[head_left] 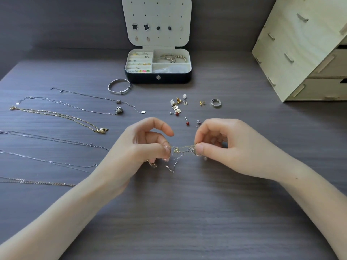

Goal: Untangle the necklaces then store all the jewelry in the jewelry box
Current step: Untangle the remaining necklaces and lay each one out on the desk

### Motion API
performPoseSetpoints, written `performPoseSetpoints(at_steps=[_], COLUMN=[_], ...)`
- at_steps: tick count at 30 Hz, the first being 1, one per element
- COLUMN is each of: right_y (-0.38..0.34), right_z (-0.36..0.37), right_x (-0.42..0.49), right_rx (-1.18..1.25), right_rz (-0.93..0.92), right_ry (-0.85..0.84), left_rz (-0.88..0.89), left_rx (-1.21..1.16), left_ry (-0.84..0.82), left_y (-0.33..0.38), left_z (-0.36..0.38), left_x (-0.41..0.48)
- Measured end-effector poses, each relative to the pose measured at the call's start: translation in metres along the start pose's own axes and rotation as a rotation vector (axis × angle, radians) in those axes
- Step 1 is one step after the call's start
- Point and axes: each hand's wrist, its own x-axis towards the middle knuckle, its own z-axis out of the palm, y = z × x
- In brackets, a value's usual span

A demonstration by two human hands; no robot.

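Each grip is a closed thumb-and-fingertip pinch: the left hand (pixel 139 147) and the right hand (pixel 229 145) hold opposite sides of the tangled necklaces (pixel 181 150), a knot of hair-fine gold and silver chain stretched between them just over the near middle of the dark wood-grain bench (pixel 187 212). Such chain looks almost weightless, limp and slippery, and apt to kink or snap if yanked, so it is best taken strand by strand right beside the knot. Farther out are the laid-out necklaces (pixel 56 115) on the left, small earrings (pixel 177 106) and a stiff ring (pixel 216 102) beyond the hands, and the open, cream-lined jewelry box (pixel 158 74) at the far side.
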Motion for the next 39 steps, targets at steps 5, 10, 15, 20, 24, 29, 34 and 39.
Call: performPoseSetpoints(at_steps=[5,10,15,20,24,29,34,39], right_y=[-0.004,-0.007,-0.010,-0.009,-0.007,0.000,0.003,-0.002], right_z=[-0.010,-0.016,-0.017,-0.015,-0.017,-0.007,0.006,0.007], right_x=[0.000,0.001,0.000,0.001,-0.005,-0.038,-0.063,-0.065], right_rx=[0.169,0.297,0.341,0.386,0.272,-0.102,-0.382,-0.360], right_rz=[0.086,0.148,0.175,0.191,0.102,-0.001,-0.024,-0.050], right_ry=[-0.026,0.024,0.034,0.042,0.035,-0.049,-0.074,-0.122], left_rz=[0.022,0.126,0.220,0.326,0.457,0.618,0.661,0.635], left_rx=[0.140,0.415,0.585,0.696,0.770,0.995,1.024,1.003], left_ry=[0.009,0.018,0.047,0.089,0.059,-0.138,-0.209,-0.218], left_y=[-0.006,-0.010,-0.012,-0.009,-0.009,-0.019,-0.023,-0.024], left_z=[-0.001,0.001,0.004,0.005,0.004,0.004,0.004,0.000], left_x=[0.000,0.000,-0.001,-0.001,-0.001,-0.007,-0.015,-0.021])
